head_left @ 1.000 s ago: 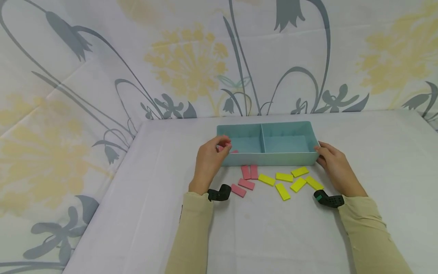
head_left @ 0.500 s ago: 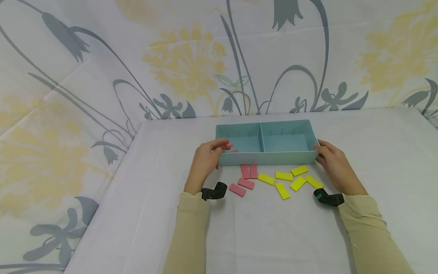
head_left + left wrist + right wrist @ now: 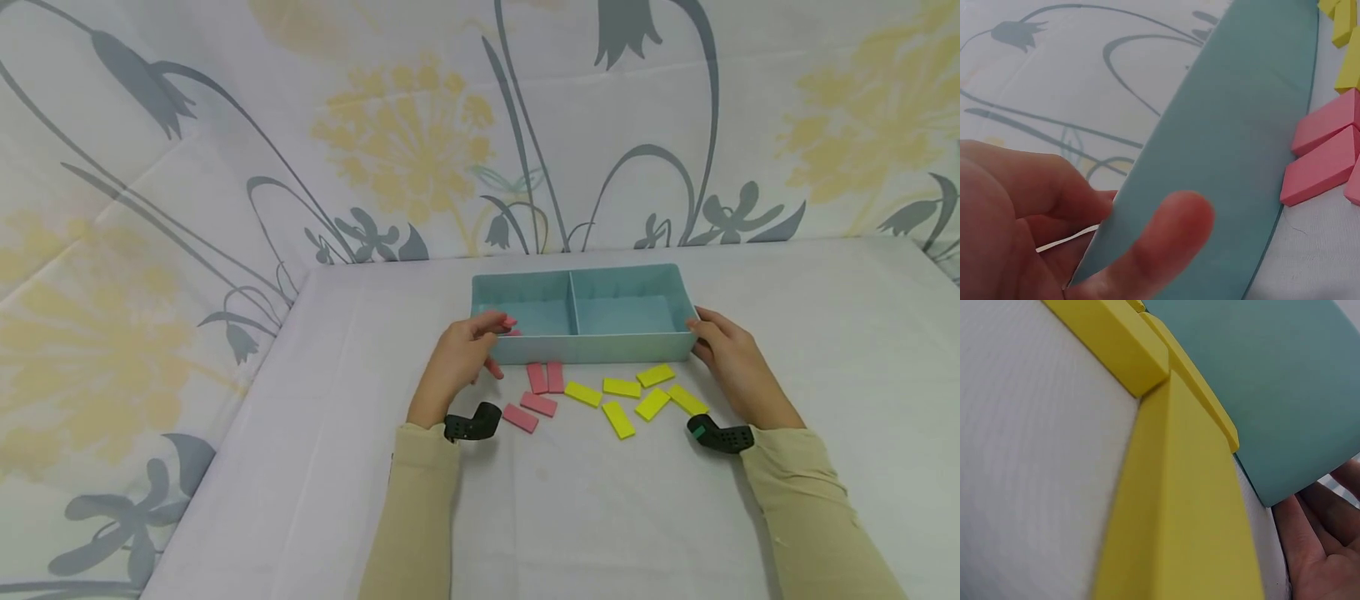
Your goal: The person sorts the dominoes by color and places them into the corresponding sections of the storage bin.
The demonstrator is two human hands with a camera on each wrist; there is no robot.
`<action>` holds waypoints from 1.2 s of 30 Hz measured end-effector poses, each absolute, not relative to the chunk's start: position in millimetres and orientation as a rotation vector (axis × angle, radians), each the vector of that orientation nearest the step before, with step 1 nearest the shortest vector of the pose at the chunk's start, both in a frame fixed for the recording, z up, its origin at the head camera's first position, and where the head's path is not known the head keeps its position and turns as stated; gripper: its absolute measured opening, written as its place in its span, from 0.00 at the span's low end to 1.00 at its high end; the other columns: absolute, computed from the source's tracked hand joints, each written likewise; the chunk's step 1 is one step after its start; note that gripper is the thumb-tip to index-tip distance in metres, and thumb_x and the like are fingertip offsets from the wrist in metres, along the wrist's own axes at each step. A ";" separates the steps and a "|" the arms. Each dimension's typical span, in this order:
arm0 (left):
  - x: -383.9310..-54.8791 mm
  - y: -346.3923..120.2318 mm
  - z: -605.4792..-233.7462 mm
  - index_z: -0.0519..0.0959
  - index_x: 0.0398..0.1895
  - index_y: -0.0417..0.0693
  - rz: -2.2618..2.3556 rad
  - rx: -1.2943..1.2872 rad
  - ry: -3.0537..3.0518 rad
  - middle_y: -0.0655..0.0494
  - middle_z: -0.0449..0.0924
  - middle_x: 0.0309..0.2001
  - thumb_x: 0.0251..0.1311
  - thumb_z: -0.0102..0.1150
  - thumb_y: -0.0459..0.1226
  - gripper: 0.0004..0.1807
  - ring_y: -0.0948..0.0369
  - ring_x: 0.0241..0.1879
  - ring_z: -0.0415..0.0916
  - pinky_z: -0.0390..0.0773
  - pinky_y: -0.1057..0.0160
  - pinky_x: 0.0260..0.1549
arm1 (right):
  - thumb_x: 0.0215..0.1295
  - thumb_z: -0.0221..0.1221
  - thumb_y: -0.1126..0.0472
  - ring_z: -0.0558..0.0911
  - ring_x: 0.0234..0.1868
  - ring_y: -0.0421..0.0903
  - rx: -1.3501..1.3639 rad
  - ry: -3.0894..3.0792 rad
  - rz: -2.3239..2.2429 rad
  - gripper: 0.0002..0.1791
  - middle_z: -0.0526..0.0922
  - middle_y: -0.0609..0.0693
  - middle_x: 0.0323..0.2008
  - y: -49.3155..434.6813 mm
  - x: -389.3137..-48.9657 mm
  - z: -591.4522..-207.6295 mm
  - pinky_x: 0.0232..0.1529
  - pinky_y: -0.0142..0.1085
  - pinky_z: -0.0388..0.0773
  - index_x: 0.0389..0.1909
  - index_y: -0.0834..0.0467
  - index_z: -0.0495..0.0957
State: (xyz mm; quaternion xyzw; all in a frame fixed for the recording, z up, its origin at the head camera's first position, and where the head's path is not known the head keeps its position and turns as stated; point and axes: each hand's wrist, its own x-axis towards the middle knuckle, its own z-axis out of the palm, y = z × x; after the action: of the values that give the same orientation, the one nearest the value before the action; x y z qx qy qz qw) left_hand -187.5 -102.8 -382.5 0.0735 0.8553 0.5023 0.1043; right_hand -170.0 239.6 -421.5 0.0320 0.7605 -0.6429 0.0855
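A teal tray (image 3: 600, 348) with two compartments stands on the white cloth. My left hand (image 3: 455, 358) straddles its front wall near the left corner, fingers over the rim inside and thumb outside. In the left wrist view the thumb (image 3: 1175, 234) stretches across the wall's outer face, apart from the bent fingers. A pink block (image 3: 515, 333) shows in the left compartment, mostly hidden by the front wall. My right hand (image 3: 731, 358) grips the tray's right end, thumb at the rim and fingers along the outside.
Several pink blocks (image 3: 538, 404) lie before the tray's left half. Several yellow blocks (image 3: 618, 419) are scattered before its right half, some close to the right hand. A floral cloth (image 3: 420, 133) hangs behind and to the left.
My left fingers, curled together over the left compartment a second ago, have spread, with the thumb now outside the front wall. The right hand keeps its hold on the tray.
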 end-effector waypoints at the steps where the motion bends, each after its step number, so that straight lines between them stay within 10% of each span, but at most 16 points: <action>1: -187.5 -102.6 -382.7 0.67 0.60 0.54 1.486 0.222 2.506 0.63 0.74 0.50 0.63 0.41 0.38 0.21 0.52 0.22 0.78 0.59 0.67 0.09 | 0.64 0.39 0.38 0.48 0.67 0.48 0.094 2.267 -1.918 0.43 0.37 0.55 0.69 239.6 -169.8 -421.5 0.60 0.38 0.54 0.69 0.61 0.37; 20: -186.3 -106.6 -383.0 0.66 0.59 0.64 1.481 0.263 2.573 0.59 0.72 0.49 0.62 0.48 0.44 0.21 0.52 0.22 0.78 0.71 0.58 0.14 | 0.64 0.40 0.39 0.48 0.67 0.48 0.086 2.267 -1.918 0.42 0.37 0.55 0.69 239.3 -169.8 -420.9 0.60 0.38 0.54 0.69 0.60 0.37; 36: -184.3 -110.8 -378.0 0.71 0.53 0.61 1.559 0.282 2.678 0.57 0.78 0.42 0.62 0.32 0.60 0.26 0.51 0.20 0.77 0.70 0.59 0.13 | 0.64 0.40 0.39 0.49 0.67 0.48 0.076 2.267 -1.914 0.42 0.37 0.55 0.69 241.1 -170.6 -422.3 0.60 0.38 0.54 0.69 0.59 0.37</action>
State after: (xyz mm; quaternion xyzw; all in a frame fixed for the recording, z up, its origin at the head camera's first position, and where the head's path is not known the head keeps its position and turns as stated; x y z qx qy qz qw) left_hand -184.3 -110.8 -378.0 0.0906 0.8606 0.5010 0.0153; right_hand -170.6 241.1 -422.3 0.0254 0.7610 -0.6424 0.0869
